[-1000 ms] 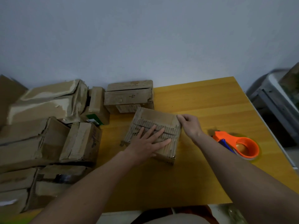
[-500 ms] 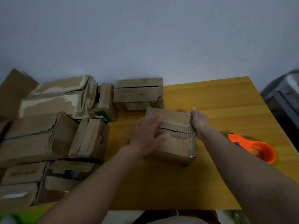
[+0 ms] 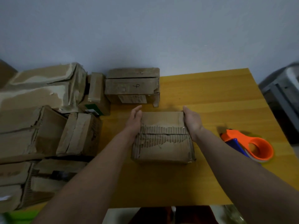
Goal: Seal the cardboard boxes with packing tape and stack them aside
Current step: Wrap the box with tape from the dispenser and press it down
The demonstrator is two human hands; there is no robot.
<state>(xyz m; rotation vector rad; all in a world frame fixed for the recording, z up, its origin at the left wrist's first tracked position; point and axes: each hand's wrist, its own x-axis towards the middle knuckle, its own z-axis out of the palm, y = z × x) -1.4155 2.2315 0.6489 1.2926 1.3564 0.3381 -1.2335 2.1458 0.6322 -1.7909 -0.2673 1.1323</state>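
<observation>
A worn cardboard box (image 3: 162, 143) with torn, corrugated top flaps sits in the middle of the yellow wooden table (image 3: 210, 94). My left hand (image 3: 134, 120) presses flat against the box's left side with straight fingers. My right hand (image 3: 191, 120) lies against its right side, thumb over the top edge. An orange tape dispenser (image 3: 252, 145) with a blue part lies on the table to the right of the box, untouched.
Several battered cardboard boxes (image 3: 40, 123) are piled at the left of the table. A box marked "4" (image 3: 132, 85) stands at the back by the wall. A grey metal object (image 3: 284, 97) stands beyond the table's right edge.
The box has been turned square to me. My left hand slid off its top to its left side, and my right hand moved along its right side.
</observation>
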